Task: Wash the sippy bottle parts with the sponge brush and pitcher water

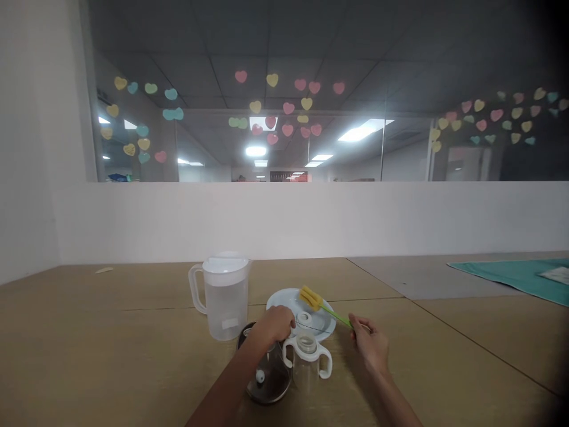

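Note:
My right hand [370,344] is closed round the green handle of a bottle brush [312,298], whose yellow sponge head is raised over a white plate [276,298]. Over the plate's left edge, my left hand [280,323] has its fingers curled together. A thin dark stick [315,328] runs from those fingers across the plate. On the plate lies a white ring-shaped cap [304,320]. Nearer to me stands a clear baby bottle [306,367] with two white handles and an uncovered mouth. A dark metal dish [271,394] sits below my left forearm, partly hidden by it.
A translucent lidded pitcher [226,302] stands left of the plate. Inside the metal dish is a small white round piece [260,376]. A teal cloth [511,276] lies at the far right. The white wall [284,219] bounds the table behind.

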`<state>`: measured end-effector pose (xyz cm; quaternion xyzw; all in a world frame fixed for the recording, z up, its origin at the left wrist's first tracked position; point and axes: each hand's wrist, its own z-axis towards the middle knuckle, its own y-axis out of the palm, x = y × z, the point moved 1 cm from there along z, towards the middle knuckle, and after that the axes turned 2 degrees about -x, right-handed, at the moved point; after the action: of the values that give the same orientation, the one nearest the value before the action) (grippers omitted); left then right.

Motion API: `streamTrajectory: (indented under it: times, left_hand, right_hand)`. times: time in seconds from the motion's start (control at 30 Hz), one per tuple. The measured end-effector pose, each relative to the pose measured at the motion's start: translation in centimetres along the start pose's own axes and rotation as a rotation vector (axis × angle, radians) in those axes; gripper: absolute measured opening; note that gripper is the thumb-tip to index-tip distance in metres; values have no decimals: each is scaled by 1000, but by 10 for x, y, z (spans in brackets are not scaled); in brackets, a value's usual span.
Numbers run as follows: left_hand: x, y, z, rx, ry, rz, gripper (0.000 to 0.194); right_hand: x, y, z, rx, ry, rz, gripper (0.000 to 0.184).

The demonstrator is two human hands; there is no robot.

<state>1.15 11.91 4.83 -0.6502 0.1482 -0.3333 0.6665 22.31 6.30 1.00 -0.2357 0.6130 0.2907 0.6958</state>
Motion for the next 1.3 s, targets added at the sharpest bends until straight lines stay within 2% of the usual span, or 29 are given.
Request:
streamTrajectory:
  times: [0.1, 0.2, 0.33, 0.4, 0.47, 0.57, 0.63, 0.7, 0.8, 0.87, 0.93, 1.03, 1.13, 1.3]
  left_hand:
    - [-7, -5, 3, 88, -9, -30, 21]
    - [-14, -19, 4, 194, -18, -80, 16]
    - [-19, -39, -1, 339, -45, -160, 10]
    - [-18, -51, -8, 379, -31, -236, 8]
    - [-15, -65, -19, 409, 16, -390, 11]
    - [-7, -86, -38, 441, 93, -603, 16]
    - [-2, -93, -48, 396, 106, -567, 16]
    - [0, -93, -52, 292, 81, -415, 14]
    - [-3, -77, -46, 31, -21, -148, 17]
    - [-7, -61, -36, -144, -113, -43, 21]
    - [-12, -48, -27, -243, -173, -8, 22]
    - [-16, -37, -18, -319, -207, -9, 24]
    - [-17, -33, -18, -361, -222, -14, 22]
    - [-15, -36, -23, -301, -203, 9, 13]
  right_hand:
    - [1, 1, 0, -4, 14, 34, 43]
    - [-1, 3, -2, -50, 54, 191, 40]
    - [-6, 8, -7, -351, 134, 494, 33]
    - [-7, 11, -9, -426, 132, 492, 32]
    - [-8, 11, -9, -378, 77, 424, 32]
    - [-8, 6, -5, -173, 2, 252, 38]
    - [-9, 1, -3, -43, -36, 122, 43]
    - [-10, -2, -4, 28, -110, 53, 46]
    - [-11, -1, -8, 69, -240, 30, 48]
    - [-9, 0, -9, 89, -273, 9, 48]
    - [-6, 1, -9, 108, -267, -3, 47]
    - [-3, -1, -5, 125, -233, -10, 46]
    - [-4, -2, -3, 125, -208, -37, 43]
    - [-6, 0, -8, 123, -212, -25, 40]
